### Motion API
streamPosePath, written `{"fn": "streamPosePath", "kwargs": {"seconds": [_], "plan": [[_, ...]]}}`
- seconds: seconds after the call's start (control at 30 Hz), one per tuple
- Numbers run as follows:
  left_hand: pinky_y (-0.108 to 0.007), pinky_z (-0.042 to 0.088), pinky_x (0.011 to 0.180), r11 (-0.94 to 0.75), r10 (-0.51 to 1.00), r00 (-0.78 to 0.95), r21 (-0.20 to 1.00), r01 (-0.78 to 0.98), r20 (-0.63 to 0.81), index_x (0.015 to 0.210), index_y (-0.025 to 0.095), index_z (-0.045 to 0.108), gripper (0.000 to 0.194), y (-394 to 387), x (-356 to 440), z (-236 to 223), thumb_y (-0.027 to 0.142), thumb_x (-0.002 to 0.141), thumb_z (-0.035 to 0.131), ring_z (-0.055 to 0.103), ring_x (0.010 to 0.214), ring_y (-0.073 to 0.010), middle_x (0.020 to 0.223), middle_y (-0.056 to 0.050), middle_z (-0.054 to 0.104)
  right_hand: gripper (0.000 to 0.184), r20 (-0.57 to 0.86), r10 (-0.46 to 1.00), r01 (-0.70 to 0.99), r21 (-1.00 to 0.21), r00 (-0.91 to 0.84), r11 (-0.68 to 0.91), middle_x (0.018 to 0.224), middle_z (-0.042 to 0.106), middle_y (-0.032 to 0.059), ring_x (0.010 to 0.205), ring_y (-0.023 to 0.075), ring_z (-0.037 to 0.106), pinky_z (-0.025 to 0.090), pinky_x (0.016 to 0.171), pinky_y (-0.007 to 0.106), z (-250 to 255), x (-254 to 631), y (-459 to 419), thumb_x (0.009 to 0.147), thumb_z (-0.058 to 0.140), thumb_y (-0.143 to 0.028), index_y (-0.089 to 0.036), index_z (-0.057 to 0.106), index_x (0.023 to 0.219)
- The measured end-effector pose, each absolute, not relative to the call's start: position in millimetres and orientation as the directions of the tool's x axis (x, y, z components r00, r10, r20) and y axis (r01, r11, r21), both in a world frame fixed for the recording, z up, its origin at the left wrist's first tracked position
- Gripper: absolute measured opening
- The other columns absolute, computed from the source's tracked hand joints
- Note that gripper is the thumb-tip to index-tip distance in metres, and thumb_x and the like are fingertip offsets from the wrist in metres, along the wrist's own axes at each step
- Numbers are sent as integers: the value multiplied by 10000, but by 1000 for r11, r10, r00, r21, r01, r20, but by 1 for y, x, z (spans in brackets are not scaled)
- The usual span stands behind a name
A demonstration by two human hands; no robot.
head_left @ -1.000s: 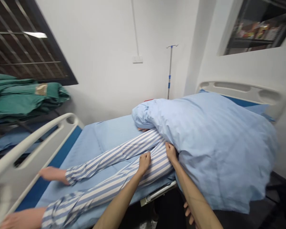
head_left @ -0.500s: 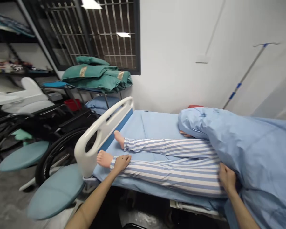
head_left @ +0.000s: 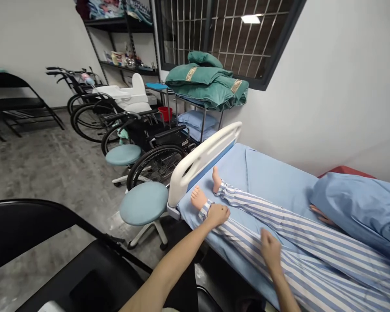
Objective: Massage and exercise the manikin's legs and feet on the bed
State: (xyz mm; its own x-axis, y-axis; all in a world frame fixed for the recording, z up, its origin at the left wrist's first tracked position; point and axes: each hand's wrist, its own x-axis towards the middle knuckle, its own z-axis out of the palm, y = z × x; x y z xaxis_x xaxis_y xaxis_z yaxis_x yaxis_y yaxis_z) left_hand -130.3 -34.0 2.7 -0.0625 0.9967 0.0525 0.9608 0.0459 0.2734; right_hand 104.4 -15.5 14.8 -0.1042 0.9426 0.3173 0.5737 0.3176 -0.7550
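Observation:
A figure lies on the bed, dressed in blue-and-white striped pajama trousers (head_left: 247, 240), with both bare feet (head_left: 199, 198) near the footboard. My left hand (head_left: 218, 215) is closed over the lower end of the nearer trouser leg, just above the ankle. Its fingertips are partly hidden from me. Over the same leg, around the knee, my right hand (head_left: 270, 249) is held as a loose fist, slightly blurred, with nothing visible in it. A light blue quilt (head_left: 360, 208) is bunched over the upper body, and part of a hand (head_left: 323, 215) shows from under its edge.
A white footboard (head_left: 204, 151) closes the bed's end. Beyond it stand blue-grey round stools (head_left: 144, 203), wheelchairs (head_left: 162, 160) and a rack with folded green quilts (head_left: 208, 82). A black chair (head_left: 94, 268) is close on my left.
The view has swung left. My right hand has left the hip area beside the quilt and moved toward the feet, to about the knee. My left hand stays at the ankle.

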Motion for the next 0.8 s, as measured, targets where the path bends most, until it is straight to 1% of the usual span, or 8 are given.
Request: {"fn": "streamPosePath", "kwargs": {"seconds": [0.07,0.17,0.3,0.4,0.5,0.57,0.67,0.8], "plan": [[-382,490,768,77,995,-93,291,954,40,971,116,733,349,-34,-130,2,251,952,412,701,876,-273,922,-177,736,572,269,929,525,-768,-254,367,463,394,-5,495,162,385,297,557,311,16,40,-22,845,354,-710,-250,350,505],[-356,479,778,131,989,-149,368,920,23,971,129,720,329,-35,-131,2,288,955,434,699,852,-259,900,-156,735,590,231,924,493,-792,-304,360,491,460,5,522,157,405,290,571,300,12,-14,-20,862,319,-712,-232,410,532],[-294,427,751,231,956,-291,535,813,30,913,170,711,354,-32,-130,8,287,984,384,670,823,-203,884,-110,734,591,172,957,502,-822,-235,271,553,548,41,576,172,455,306,593,299,-1,-28,-11,874,308,-687,-217,478,559],[-249,357,661,238,903,-427,767,596,51,745,184,678,382,-23,-125,16,279,974,388,598,710,-143,756,-40,702,579,187,969,482,-842,-161,242,493,460,5,544,154,402,282,572,297,-6,-25,-10,867,317,-690,-233,396,520],[-237,317,616,169,891,-450,882,439,53,630,169,616,429,-16,-117,18,291,968,381,515,621,-117,632,-9,630,573,166,979,425,-883,-118,201,472,394,-22,529,140,360,272,547,290,-5,-24,-12,857,329,-703,-245,342,512],[-240,317,629,190,897,-441,879,437,26,618,166,607,423,-15,-112,14,284,963,394,516,631,-121,637,-17,634,569,153,983,395,-900,-103,181,489,415,-19,540,140,363,285,549,288,-1,-26,-12,851,335,-707,-243,359,523],[-257,327,672,262,896,-445,808,528,0,681,178,651,390,-18,-108,7,288,966,409,569,710,-144,747,-49,699,576,148,983,384,-906,-112,180,513,473,3,557,149,380,301,560,290,9,-26,-12,849,329,-712,-236,407,535],[-266,336,698,253,922,-387,744,619,8,742,195,687,382,-23,-109,4,284,973,395,601,768,-153,831,-65,731,562,206,962,414,-871,-181,265,514,478,-2,565,146,377,286,566,286,20,-15,-13,875,360,-677,-227,436,548]]}}
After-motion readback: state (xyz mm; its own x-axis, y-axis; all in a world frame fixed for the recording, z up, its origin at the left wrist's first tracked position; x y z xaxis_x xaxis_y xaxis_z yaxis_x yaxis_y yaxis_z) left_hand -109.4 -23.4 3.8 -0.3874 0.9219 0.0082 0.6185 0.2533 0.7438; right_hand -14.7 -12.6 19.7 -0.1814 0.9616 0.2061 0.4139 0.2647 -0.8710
